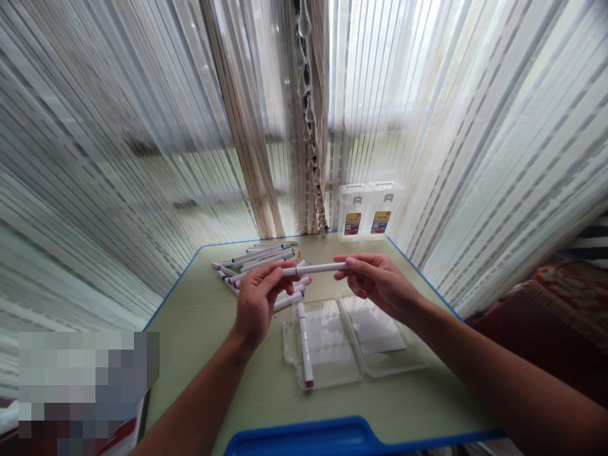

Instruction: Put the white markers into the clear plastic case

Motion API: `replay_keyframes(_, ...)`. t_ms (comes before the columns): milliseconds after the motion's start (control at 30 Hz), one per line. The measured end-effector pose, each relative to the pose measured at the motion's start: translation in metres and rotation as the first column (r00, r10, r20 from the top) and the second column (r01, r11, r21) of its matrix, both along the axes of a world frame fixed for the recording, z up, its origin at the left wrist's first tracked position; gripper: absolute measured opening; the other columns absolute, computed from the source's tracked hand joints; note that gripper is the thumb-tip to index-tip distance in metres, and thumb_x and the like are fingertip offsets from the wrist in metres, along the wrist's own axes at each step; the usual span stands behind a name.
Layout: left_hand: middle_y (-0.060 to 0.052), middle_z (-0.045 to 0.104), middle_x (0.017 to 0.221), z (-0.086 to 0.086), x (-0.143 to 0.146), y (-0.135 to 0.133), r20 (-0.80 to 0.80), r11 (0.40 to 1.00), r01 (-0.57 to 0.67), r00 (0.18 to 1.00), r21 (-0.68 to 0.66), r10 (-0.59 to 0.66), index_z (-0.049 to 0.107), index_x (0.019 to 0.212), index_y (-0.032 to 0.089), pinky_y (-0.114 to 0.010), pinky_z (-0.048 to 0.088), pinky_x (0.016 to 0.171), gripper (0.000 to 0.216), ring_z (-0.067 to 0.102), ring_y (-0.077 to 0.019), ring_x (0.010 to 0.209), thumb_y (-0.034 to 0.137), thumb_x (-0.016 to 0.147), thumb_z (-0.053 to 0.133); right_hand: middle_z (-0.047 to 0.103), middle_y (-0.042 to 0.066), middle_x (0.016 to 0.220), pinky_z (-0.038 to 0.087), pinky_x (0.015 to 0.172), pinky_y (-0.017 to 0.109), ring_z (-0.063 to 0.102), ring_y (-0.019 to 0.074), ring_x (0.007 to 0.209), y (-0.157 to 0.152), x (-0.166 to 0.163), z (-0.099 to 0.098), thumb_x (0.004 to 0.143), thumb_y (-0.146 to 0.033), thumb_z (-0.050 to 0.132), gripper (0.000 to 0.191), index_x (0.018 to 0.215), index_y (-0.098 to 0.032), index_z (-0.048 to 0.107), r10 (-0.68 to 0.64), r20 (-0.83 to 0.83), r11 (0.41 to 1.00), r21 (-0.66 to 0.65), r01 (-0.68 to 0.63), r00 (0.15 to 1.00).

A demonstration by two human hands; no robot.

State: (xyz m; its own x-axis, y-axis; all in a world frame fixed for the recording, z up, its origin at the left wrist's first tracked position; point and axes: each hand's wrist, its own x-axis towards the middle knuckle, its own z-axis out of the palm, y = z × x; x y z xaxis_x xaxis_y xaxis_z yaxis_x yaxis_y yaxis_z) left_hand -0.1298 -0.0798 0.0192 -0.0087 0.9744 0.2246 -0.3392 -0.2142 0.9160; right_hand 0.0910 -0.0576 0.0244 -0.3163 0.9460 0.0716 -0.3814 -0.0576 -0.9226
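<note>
Above the open clear case (361,370) on the bench (209,335), a white marker (316,268) lies level, its long axis left to right, left hand (259,297) pinching one end, right hand (375,278) pinching the other.

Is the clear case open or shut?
Open: the clear case lies with both halves spread flat, one marker in the left half.

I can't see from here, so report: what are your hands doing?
Left hand and right hand both pinch one white marker pen, level, near open clear plastic case. One red-tipped white marker lies inside.
</note>
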Motion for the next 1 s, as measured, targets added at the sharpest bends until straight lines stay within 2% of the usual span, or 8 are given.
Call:
replay_keyframes(200, -0.013, 0.075, 0.081, 0.0031, 0.0022, -0.0054, 0.008, 0.995, 0.09, 0.996, 0.05, -0.091, 0.076, 0.1, 0.01, -0.029, 0.047, 0.062, 0.025, 0.064, -0.0179, 0.068, 0.022, 0.081, 0.064, 0.073, 0.008, 0.071, 0.031, 0.039, 0.02, 0.046, 0.0068, 0.044, 0.0064, 0.0029, -0.0042, 0.074, -0.033, 0.077, 0.025, 0.09, -0.013, 0.076, -0.075, -0.015, 0.995, -0.061, 0.074, 0.997)
replay_keyframes(467, -0.012, 0.075, 0.086, -0.0004, 0.0005, -0.0084, -0.083, 0.983, 0.127, 0.99, 0.135, -0.116, 0.075, 0.106, 0.014, -0.029, 0.048, 0.067, 0.027, 0.061, -0.0146, 0.065, 0.022, 0.081, 0.067, 0.071, 0.008, 0.069, 0.032, 0.04, 0.019, 0.047, 0.0067, 0.046, 0.0073, 0.0034, -0.0064, 0.074, -0.03, 0.077, 0.023, 0.088, -0.012, 0.076, -0.081, -0.027, 0.992, -0.1, 0.078, 0.996)
replay_keyframes(700, -0.013, 0.076, 0.085, -0.0025, -0.0008, -0.0081, -0.135, 0.991, 0.106, 0.986, 0.086, -0.093, 0.076, 0.102, 0.013, -0.029, 0.05, 0.065, 0.026, 0.062, -0.0149, 0.064, 0.023, 0.08, 0.069, 0.07, 0.007, 0.067, 0.031, 0.04, 0.02, 0.046, 0.007, 0.044, 0.0064, 0.002, -0.0059, 0.073, -0.031, 0.077, 0.023, 0.086, -0.012, 0.076, -0.1, -0.006, 0.991, -0.084, 0.1, 0.995)
replay_keyframes(1000, -0.011, 0.076, 0.078, -0.0001, 0.0024, -0.005, -0.066, 0.999, 0.05, 0.996, -0.015, -0.051, 0.077, 0.091, 0.011, -0.025, 0.05, 0.059, 0.019, 0.061, -0.0119, 0.056, 0.024, 0.081, 0.067, 0.071, 0.008, 0.065, 0.031, 0.039, 0.021, 0.047, 0.007, 0.041, 0.0028, -0.0007, -0.005, 0.076, -0.032, 0.075, 0.02, 0.081, -0.012, 0.075, -0.135, -0.01, 0.991, 0.024, 0.135, 0.991)
